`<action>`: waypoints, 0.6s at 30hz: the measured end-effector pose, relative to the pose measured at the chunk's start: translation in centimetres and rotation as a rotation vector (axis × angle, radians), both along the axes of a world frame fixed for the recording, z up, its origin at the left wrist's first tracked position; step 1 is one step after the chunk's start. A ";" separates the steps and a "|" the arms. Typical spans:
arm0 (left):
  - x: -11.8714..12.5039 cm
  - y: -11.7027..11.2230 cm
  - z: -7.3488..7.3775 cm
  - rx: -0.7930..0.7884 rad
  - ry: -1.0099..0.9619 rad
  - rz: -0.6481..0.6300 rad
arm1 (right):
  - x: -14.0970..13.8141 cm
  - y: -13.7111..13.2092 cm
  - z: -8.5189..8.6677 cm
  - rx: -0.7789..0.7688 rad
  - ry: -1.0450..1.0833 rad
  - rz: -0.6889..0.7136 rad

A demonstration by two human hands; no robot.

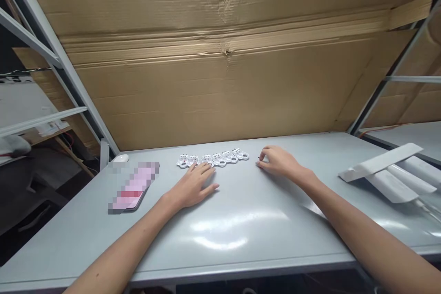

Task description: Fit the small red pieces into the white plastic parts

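Quick shot from my head cam, only the one view here, looking down at my bench. Everything's easiest to place off the row of white pieces [213, 159], which are small flat plastic-looking things with holes in them, about six, lined up slightly overlapping across the far part of the grey table [69, 243].

My left hand [195, 188] is palm down and spread out flat, just in front of the row, with the fingertips at or right up against its near edge around the middle. My right hand [280, 163] sits just past the row's right end, fingers curled in loosely and tips down on the table. It's close to the last piece but not on it. There may be a tiny dark speck at the fingertips, but I can't tell if I'm pinching anything.

Left of the row there's a white mouse [120, 158] near the table's back edge, and a pink phone [132, 188] lying flat nearer me, pixelated so no detail. Well right of the row is a stack of long white strips [389, 174], maybe folded card or sleeves. I can't see whether anything's inside them. Behind the row, a big cardboard sheet [220, 87] stands against a metal rack [58, 59].
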State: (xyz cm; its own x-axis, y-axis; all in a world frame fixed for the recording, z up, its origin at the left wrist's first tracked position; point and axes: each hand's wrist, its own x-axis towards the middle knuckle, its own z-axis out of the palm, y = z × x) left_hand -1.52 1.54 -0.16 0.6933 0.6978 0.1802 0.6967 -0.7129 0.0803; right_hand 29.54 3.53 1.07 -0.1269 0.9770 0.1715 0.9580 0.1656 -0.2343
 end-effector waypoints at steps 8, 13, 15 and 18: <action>0.6 -1.1 0.9 0.047 -0.074 -0.095 | -1.0 -0.3 -0.1 -0.024 -0.033 0.002; 0.9 -1.3 1.0 0.076 -0.120 -0.129 | -1.1 -0.4 -0.1 -0.041 0.016 -0.010; 0.7 -1.1 0.7 0.102 -0.150 -0.109 | -1.2 -0.5 0.1 -0.023 0.097 -0.024; 0.3 -0.5 0.1 0.120 -0.157 -0.029 | -1.9 -0.8 0.8 0.006 0.433 0.043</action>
State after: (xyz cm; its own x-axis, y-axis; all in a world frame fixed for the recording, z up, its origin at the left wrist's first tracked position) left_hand -1.20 1.08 -0.07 0.6695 0.6453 0.3678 0.6616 -0.7432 0.0997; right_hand 27.67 2.76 1.86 -0.0828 0.9712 0.2236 0.7634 0.2061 -0.6122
